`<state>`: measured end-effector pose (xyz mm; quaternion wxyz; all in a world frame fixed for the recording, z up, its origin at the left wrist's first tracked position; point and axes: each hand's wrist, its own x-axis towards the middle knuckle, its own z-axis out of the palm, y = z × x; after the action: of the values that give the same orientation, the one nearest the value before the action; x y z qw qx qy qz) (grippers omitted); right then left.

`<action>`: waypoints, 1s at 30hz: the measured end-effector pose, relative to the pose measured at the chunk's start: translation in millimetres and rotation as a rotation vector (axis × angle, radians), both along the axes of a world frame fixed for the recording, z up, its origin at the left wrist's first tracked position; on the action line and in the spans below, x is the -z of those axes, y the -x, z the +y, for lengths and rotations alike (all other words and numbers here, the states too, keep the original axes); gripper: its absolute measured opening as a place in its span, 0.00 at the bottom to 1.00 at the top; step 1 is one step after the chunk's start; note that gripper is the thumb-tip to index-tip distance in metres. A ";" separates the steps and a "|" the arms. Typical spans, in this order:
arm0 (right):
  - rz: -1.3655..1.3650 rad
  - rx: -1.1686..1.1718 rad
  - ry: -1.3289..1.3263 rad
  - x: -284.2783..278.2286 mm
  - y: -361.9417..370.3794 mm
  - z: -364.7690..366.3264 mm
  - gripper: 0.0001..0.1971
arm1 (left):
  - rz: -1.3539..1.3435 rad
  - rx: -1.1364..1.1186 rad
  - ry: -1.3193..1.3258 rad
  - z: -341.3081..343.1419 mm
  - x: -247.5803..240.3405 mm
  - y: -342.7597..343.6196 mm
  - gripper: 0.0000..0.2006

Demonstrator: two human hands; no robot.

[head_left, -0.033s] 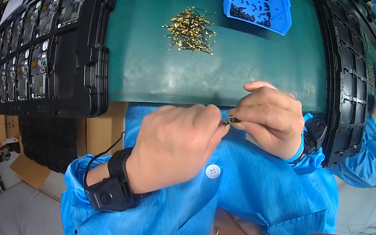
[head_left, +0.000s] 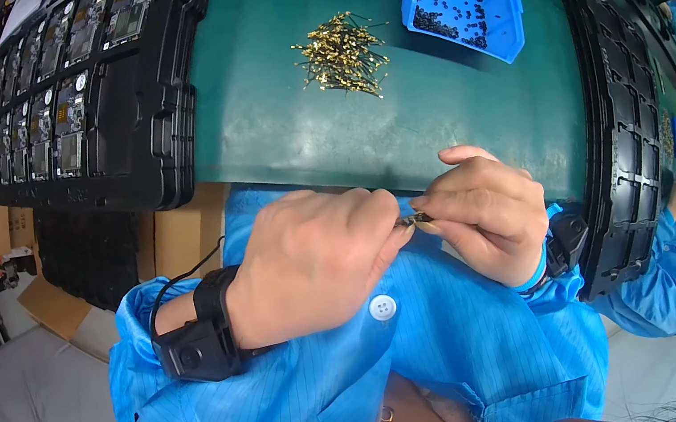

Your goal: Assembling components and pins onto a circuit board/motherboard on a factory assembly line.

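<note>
small dark part (head_left: 421,217) mostly hidden between left hand (head_left: 311,261) and right hand (head_left: 488,216), black tray (head_left: 124,113) beyond left hand cut off at top, co-worker (head_left: 657,299) past right hand cropped by dark rim

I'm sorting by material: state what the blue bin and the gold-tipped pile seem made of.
Blue bin: probably plastic, smooth and slightly glossy, from its even colour and sheen.
Gold-tipped pile: likely shiny metal at the gold ends, judging by bright glints; the darker parts are unclear.
</note>
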<state>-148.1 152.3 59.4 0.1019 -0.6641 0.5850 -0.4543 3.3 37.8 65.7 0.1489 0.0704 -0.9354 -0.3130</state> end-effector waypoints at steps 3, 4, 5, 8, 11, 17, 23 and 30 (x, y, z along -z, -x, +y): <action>0.006 0.001 0.030 -0.5 -0.8 0.3 0.10 | 0.025 0.002 0.008 0.6 -1.1 -0.4 0.08; 0.007 0.001 0.030 -0.6 -1.2 0.8 0.10 | 0.026 0.002 0.008 0.7 -1.5 -0.6 0.08; 0.019 0.004 0.041 -0.6 -1.7 1.6 0.11 | 0.028 0.010 0.011 0.8 -1.9 -0.9 0.08; 0.032 0.002 0.055 -1.7 -2.8 2.4 0.11 | 0.029 0.018 0.012 1.7 -2.1 -2.3 0.08; 0.027 0.003 0.055 -1.5 -4.1 2.5 0.11 | 0.032 0.019 0.003 2.1 -1.5 -3.0 0.07; -0.010 0.012 0.048 -0.9 -5.5 3.1 0.11 | 0.004 0.045 -0.026 -0.6 -5.0 -2.5 0.07; -0.010 0.008 0.045 0.1 -4.6 3.1 0.11 | 0.013 0.055 -0.053 -0.9 -3.5 -2.1 0.08; 0.018 0.023 0.031 -2.2 -5.3 4.0 0.11 | 0.023 0.067 -0.054 -1.7 -3.9 -1.5 0.09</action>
<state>-142.7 156.3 61.7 0.0809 -0.6627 0.5865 -0.4586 4.8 36.1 69.7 0.1472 0.0393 -0.9266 -0.3439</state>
